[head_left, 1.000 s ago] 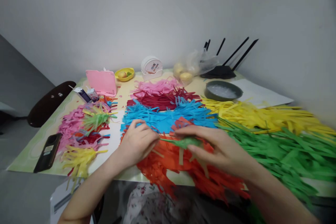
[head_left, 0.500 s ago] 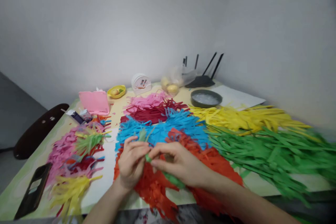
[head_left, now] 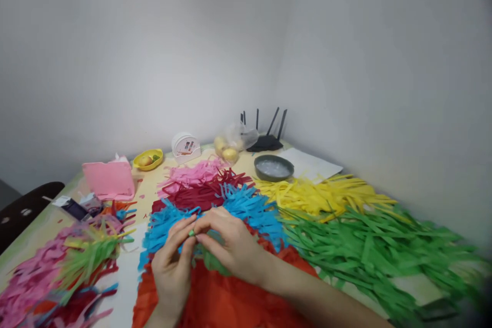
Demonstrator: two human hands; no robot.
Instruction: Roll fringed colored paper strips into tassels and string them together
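Both of my hands meet over the heaps of coloured strips near the front of the table. A green strip [head_left: 191,233] is pinched between my left hand [head_left: 175,261] and my right hand [head_left: 226,241], thumbs and forefingers closed on it. Part of the green material shows behind and below my right fingers. Underneath lie red strips [head_left: 230,292], with blue strips [head_left: 251,202] just beyond. Dark red strips [head_left: 203,189] and pink strips [head_left: 192,171] lie farther back.
Right of my hands spread green strips [head_left: 369,241] and yellow strips [head_left: 326,197]. Finished-looking multicoloured tassels [head_left: 92,256] lie left. Toward the wall stand a pink case [head_left: 109,179], a yellow dish [head_left: 148,160], a dark bowl [head_left: 273,168] and a black router [head_left: 265,142].
My view has turned right and tilted up, so the table appears lower and farther left. My hands have drawn closer together around the green strip.
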